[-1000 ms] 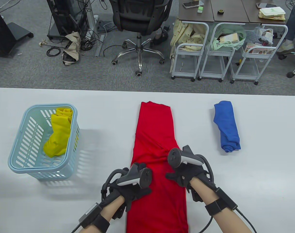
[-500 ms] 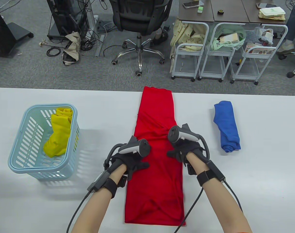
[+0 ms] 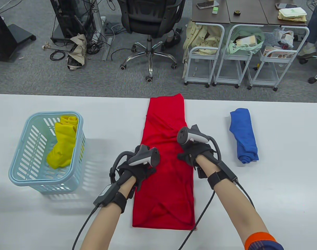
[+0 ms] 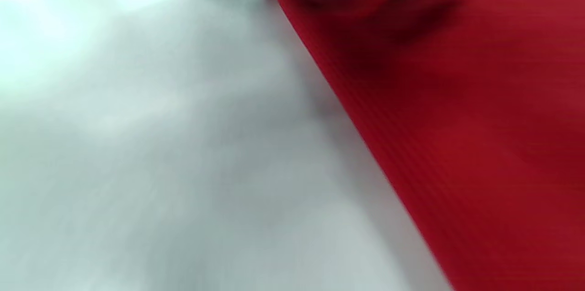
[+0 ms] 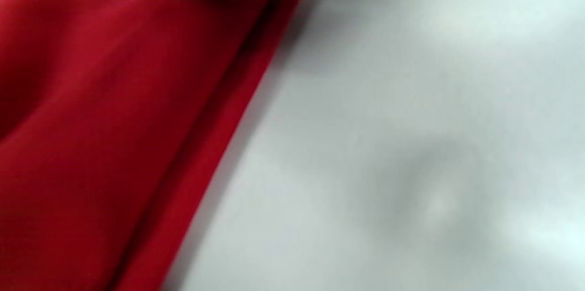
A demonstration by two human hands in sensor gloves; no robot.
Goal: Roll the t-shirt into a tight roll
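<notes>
A red t-shirt [image 3: 166, 182], folded into a long narrow strip, lies lengthwise on the white table [image 3: 278, 195], its far end at the table's far edge. My left hand [image 3: 144, 169] holds the strip's left edge near its middle, thumb lying on the cloth. My right hand [image 3: 192, 153] holds the right edge a little farther away, with creases running in to it. The trackers hide the fingers of both hands. The left wrist view shows blurred red t-shirt [image 4: 480, 145] beside bare table, and the right wrist view shows the red t-shirt [image 5: 91, 122] the same way.
A light blue basket [image 3: 17, 179] at the left holds a rolled yellow garment [image 3: 62, 145]. A rolled blue garment [image 3: 243, 135] lies to the right of the strip. Beyond the table's far edge stand an office chair [image 3: 150, 20] and wire carts [image 3: 218, 52].
Both hands have moved away from me and the red strip has slid with them. Its near end has come into view and its far end has reached the table's far edge.
</notes>
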